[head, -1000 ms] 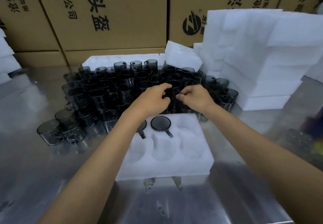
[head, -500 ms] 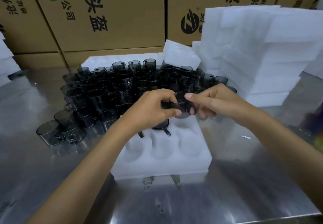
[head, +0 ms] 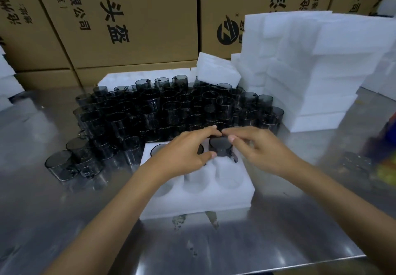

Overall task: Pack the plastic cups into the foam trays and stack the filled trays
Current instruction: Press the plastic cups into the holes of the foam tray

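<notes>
- Where the steel table [head: 53, 221] ran off to the left, a few loose smoked plastic cups [head: 59, 164] stood apart from the main crowd, unpacked.
- Behind them the crowd of cups [head: 171, 107] filled the middle of the table, dozens waiting, so most of the job was left.
- The foam tray [head: 199, 197] lay just in front of that crowd; its near row of three pockets was bare, while the far row held a cup at the left end [head: 157, 149] and, probably, another hidden under the left hand.
- The left hand [head: 184, 154] curled over the far row, thumb and fingers pinching the cup being seated [head: 220, 146].
- That cup sat at the far right pocket, handle pointing toward the person, not yet sunk flush.
- The right hand [head: 259, 146] met the left above it, fingertips [head: 231, 139] on its rim, thumb hidden, so its grip looked like a pinch.
- To the right rose a stack of foam trays [head: 310, 71]; whether filled or empty could not be told.
</notes>
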Action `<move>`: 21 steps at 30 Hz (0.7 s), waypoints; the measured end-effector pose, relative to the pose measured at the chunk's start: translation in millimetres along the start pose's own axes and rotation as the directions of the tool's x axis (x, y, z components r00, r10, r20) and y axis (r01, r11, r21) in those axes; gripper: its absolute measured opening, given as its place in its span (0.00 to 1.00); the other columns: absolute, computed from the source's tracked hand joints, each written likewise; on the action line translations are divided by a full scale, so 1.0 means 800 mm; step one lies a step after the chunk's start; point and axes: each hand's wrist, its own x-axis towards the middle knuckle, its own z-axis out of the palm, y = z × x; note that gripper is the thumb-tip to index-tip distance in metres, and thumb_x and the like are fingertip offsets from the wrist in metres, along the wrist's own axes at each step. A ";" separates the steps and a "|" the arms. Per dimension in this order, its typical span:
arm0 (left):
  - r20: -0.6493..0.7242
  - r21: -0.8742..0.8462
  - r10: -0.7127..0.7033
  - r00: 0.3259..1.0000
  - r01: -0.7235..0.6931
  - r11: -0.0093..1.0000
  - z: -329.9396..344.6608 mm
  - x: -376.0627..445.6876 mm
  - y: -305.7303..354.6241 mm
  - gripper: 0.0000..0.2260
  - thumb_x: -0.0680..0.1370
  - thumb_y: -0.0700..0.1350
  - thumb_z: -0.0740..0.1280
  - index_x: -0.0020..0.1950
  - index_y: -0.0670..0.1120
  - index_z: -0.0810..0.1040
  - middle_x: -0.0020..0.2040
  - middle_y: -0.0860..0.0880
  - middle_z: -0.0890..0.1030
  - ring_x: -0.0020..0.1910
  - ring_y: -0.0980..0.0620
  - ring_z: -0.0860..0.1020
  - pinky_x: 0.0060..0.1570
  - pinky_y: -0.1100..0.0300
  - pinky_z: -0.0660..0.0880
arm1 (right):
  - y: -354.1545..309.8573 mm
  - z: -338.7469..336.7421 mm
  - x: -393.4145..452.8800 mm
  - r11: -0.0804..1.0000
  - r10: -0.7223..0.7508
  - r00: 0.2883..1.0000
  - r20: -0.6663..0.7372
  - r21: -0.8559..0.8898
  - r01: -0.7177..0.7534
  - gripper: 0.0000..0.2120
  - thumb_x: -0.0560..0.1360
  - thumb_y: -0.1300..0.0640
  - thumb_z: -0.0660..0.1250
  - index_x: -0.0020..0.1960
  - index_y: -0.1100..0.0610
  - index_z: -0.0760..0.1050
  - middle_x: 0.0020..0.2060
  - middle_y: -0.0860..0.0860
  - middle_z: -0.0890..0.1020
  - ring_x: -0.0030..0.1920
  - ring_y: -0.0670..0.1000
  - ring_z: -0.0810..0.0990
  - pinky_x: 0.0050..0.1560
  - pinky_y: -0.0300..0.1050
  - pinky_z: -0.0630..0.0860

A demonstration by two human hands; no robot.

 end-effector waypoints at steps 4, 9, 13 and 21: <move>0.091 0.111 0.058 0.994 -0.068 0.991 0.013 -0.016 -0.009 0.25 0.84 0.50 0.60 0.80 0.57 0.57 0.79 0.62 0.55 0.77 0.66 0.51 0.76 0.66 0.49 | 0.011 0.004 -0.028 0.988 -0.090 0.979 0.182 -0.107 0.111 0.19 0.85 0.52 0.56 0.74 0.52 0.71 0.72 0.39 0.69 0.74 0.34 0.60 0.72 0.26 0.52; 0.132 0.153 0.062 0.989 -0.082 0.985 0.022 -0.022 -0.013 0.22 0.85 0.46 0.53 0.80 0.53 0.59 0.80 0.60 0.54 0.77 0.67 0.46 0.78 0.62 0.44 | 0.013 0.008 -0.034 0.987 -0.066 0.975 0.213 -0.127 0.095 0.21 0.85 0.55 0.55 0.77 0.54 0.65 0.76 0.43 0.64 0.78 0.38 0.53 0.78 0.38 0.51; 0.130 0.164 0.071 0.989 -0.093 0.982 0.023 -0.022 -0.012 0.22 0.85 0.46 0.53 0.80 0.53 0.59 0.80 0.59 0.54 0.78 0.66 0.46 0.78 0.61 0.45 | 0.016 0.011 -0.034 0.977 -0.059 0.975 0.215 -0.189 0.101 0.21 0.85 0.51 0.55 0.77 0.51 0.65 0.77 0.42 0.64 0.78 0.39 0.53 0.78 0.48 0.56; 0.059 0.090 0.050 0.997 -0.056 0.994 0.018 -0.020 -0.004 0.20 0.83 0.46 0.58 0.76 0.51 0.69 0.77 0.58 0.65 0.77 0.64 0.55 0.71 0.71 0.50 | 0.024 -0.008 0.044 0.975 0.214 0.904 -0.371 0.026 -0.221 0.13 0.77 0.55 0.68 0.60 0.49 0.82 0.51 0.44 0.84 0.52 0.45 0.80 0.59 0.43 0.75</move>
